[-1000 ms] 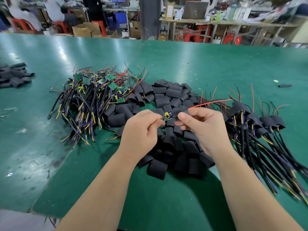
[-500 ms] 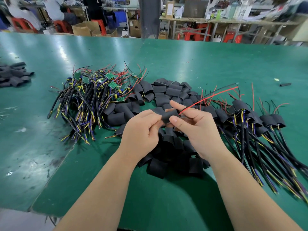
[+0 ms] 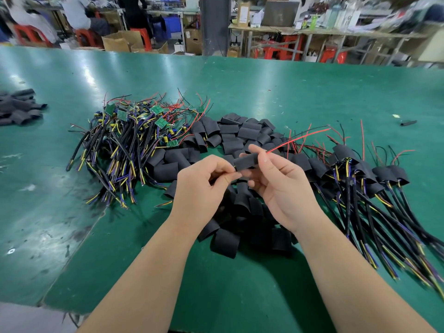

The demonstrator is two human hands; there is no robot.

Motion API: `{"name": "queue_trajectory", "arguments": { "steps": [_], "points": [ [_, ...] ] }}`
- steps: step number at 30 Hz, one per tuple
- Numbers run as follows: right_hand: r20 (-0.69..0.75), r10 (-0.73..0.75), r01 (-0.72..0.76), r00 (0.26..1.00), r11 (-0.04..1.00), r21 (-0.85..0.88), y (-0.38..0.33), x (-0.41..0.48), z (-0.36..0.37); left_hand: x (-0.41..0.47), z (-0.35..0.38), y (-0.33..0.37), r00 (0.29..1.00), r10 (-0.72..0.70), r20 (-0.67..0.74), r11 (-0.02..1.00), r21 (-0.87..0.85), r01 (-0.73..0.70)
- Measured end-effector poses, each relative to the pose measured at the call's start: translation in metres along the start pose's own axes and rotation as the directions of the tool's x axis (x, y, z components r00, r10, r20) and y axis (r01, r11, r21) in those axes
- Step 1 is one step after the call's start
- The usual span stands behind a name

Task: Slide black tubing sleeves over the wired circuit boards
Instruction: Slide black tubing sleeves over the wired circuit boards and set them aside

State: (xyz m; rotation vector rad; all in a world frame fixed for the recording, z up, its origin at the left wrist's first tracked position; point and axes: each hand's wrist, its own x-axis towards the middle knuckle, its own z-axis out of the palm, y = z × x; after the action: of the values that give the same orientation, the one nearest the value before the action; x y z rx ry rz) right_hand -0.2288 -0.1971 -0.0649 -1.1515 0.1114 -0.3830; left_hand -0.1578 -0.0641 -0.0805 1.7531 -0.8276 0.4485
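Hands [image 3: 201,186] pinching black sleeve [image 3: 245,162], red wire [image 3: 298,138]

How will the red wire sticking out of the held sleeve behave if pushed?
Probably springy rather than limp: the red wire juts from the sleeve in the right hand in an unsupported arc. Likely light, being so thin. Leads on the sleeved pile curl variously, so expect easy bending.

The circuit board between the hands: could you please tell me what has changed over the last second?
The black sleeve has slid left over the board, which no longer shows; only its leads poke out the right end. The right hand pinches the sleeve, the left hand the cable end, as before. The piles on the table have not moved.
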Motion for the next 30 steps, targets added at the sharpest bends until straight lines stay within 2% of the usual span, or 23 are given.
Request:
{"name": "queue_trajectory", "arguments": {
  "steps": [6,11,17,26,30],
  "points": [
    [-0.051,0.05,-0.046,0.997,0.996,0.079,0.002,0.002,0.001,0.0,0.001,-0.002,1.0,-0.001,0.007,1.0,-0.029,0.002],
    [0.012,0.088,-0.089,0.996,0.982,0.166,-0.002,0.002,0.0,0.001,0.001,0.001,0.998,-0.058,-0.008,0.987,-0.153,0.056],
    [0.0,0.091,-0.09,0.996,0.983,0.159,-0.003,0.0,0.002,0.001,-0.001,0.001,0.996,-0.074,-0.046,0.988,-0.136,0.068],
    [-0.087,0.044,-0.04,0.995,0.998,0.037,-0.007,-0.003,0.007,-0.001,0.001,-0.002,0.998,-0.052,-0.036,0.997,-0.062,0.049],
    [-0.129,-0.01,0.015,0.992,0.999,0.037,-0.015,-0.002,0.01,-0.002,0.002,0.002,0.998,-0.064,-0.011,0.99,-0.124,0.062]
  ]
}}
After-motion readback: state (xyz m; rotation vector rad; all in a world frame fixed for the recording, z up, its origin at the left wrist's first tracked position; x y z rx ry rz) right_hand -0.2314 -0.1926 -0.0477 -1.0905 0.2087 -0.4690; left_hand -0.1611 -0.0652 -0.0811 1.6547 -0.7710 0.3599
